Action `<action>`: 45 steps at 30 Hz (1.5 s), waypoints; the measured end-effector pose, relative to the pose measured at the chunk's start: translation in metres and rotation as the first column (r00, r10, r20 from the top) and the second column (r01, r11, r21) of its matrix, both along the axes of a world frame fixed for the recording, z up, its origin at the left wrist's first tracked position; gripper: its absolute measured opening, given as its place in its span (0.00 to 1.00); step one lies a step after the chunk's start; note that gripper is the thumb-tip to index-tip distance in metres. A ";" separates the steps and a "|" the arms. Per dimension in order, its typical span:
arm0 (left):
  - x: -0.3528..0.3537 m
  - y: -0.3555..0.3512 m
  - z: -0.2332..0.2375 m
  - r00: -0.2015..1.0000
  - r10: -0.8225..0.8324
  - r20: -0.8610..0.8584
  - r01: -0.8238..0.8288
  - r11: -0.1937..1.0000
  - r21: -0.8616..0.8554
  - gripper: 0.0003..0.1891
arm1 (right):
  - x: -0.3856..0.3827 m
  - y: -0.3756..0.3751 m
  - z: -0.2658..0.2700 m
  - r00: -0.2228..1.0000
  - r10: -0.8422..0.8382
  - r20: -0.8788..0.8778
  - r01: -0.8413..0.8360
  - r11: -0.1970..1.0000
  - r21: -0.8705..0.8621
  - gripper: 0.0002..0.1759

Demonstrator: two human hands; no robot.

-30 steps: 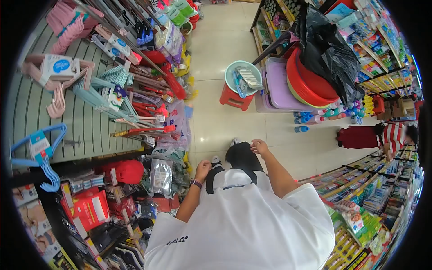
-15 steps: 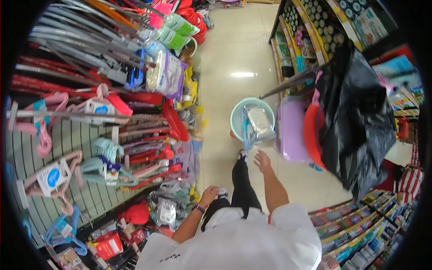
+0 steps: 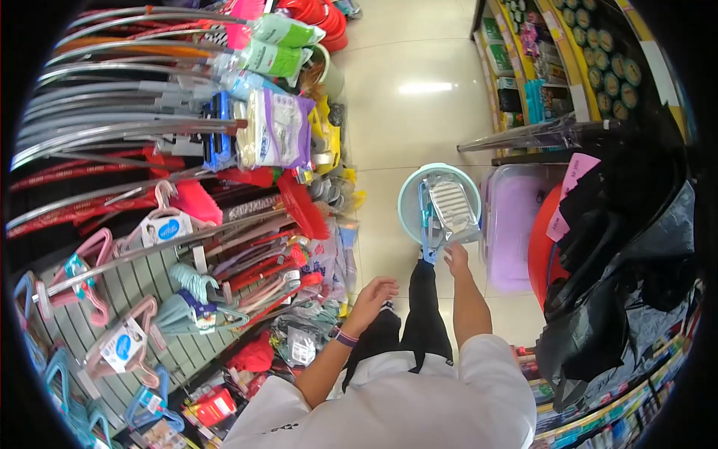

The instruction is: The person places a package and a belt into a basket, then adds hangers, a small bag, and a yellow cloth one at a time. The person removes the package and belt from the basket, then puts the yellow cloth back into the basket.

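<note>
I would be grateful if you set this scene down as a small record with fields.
setting: shop aisle, pale tiled floor
left hand: fingers spread, nothing visible in it; band on the wrist
right hand: at the basin's near edge, beside the clear-wrapped pack; contact unclear
basin: pale green, round, ahead of the person
basin contents: wrapped pack with white ribbed contents; blue item beside it
right of basin: purple tub, black plastic bag
left side: pale green hangers, red brush head
</note>
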State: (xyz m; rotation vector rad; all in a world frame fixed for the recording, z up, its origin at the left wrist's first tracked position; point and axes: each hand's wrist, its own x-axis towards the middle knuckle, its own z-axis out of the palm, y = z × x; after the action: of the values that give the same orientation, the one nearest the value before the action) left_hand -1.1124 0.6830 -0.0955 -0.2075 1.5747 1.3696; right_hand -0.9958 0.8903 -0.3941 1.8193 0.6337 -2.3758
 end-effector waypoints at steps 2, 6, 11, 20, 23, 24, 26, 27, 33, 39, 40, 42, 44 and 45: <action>-0.011 0.009 -0.005 1.000 -0.003 -0.022 0.003 1.000 -0.007 0.13 | -0.012 -0.004 0.033 0.965 0.242 0.105 -0.256 0.953 0.163 0.27; -0.022 0.017 -0.008 0.992 -0.121 -0.027 0.121 0.992 -0.022 0.13 | -0.006 -0.015 0.070 0.935 0.354 -0.004 -0.323 0.857 0.401 0.31; -0.044 0.033 -0.020 0.971 -0.228 -0.077 0.233 0.969 0.075 0.12 | -0.006 -0.032 0.097 0.891 0.453 -0.021 -0.254 0.538 0.804 0.29; -0.115 0.075 0.026 -0.105 -0.580 -0.808 0.707 0.528 -0.471 0.27 | -0.031 -0.059 0.280 0.587 0.775 0.234 -0.486 0.106 0.867 0.23; -0.136 0.083 0.031 -0.273 -0.448 -0.851 0.821 0.352 -0.449 0.33 | -0.045 -0.073 0.350 0.495 0.793 0.356 -0.592 0.008 0.806 0.21; -0.138 0.083 0.035 -0.352 -0.390 -0.851 0.848 0.252 -0.466 0.34 | -0.048 -0.079 0.367 0.489 0.783 0.385 -0.605 -0.014 0.796 0.21; -0.138 0.081 0.033 -0.336 -0.324 -0.884 0.879 0.231 -0.418 0.29 | -0.051 -0.090 0.394 0.509 0.734 0.450 -0.621 -0.050 0.782 0.19; -0.139 0.079 0.033 -0.314 -0.354 -0.881 0.901 0.183 -0.395 0.24 | -0.050 -0.096 0.404 0.512 0.705 0.491 -0.634 -0.076 0.770 0.18; -0.119 0.086 0.054 -0.126 -0.356 -0.926 0.988 0.040 -0.150 0.10 | -0.017 -0.128 0.444 0.629 0.523 0.575 -0.682 0.017 0.731 0.15; -0.061 0.085 0.115 -0.173 -0.294 -0.940 0.979 -0.154 -0.132 0.09 | 0.033 -0.184 0.461 0.828 0.110 0.550 -0.561 0.128 0.818 0.11; -0.049 0.082 0.120 -0.147 -0.301 -0.942 0.980 -0.173 -0.097 0.09 | 0.042 -0.193 0.464 0.855 -0.018 0.519 -0.510 0.156 0.846 0.10; -0.023 0.074 0.127 -0.138 -0.290 -0.947 0.972 -0.222 -0.074 0.08 | 0.061 -0.215 0.471 0.869 -0.121 0.479 -0.457 0.172 0.873 0.10; 0.008 0.066 0.130 -0.128 -0.282 -0.951 0.963 -0.263 -0.052 0.08 | 0.083 -0.237 0.475 0.874 -0.217 0.435 -0.403 0.177 0.898 0.09; 0.024 0.061 0.129 -0.124 -0.253 -0.959 0.957 -0.284 -0.049 0.08 | 0.094 -0.248 0.476 0.868 -0.302 0.395 -0.359 0.170 0.918 0.09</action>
State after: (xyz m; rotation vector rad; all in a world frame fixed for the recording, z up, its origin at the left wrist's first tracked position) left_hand -1.0883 0.7444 0.0334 2.1011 0.7099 0.7042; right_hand -0.9019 0.6420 0.0814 2.5205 2.5208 -1.0578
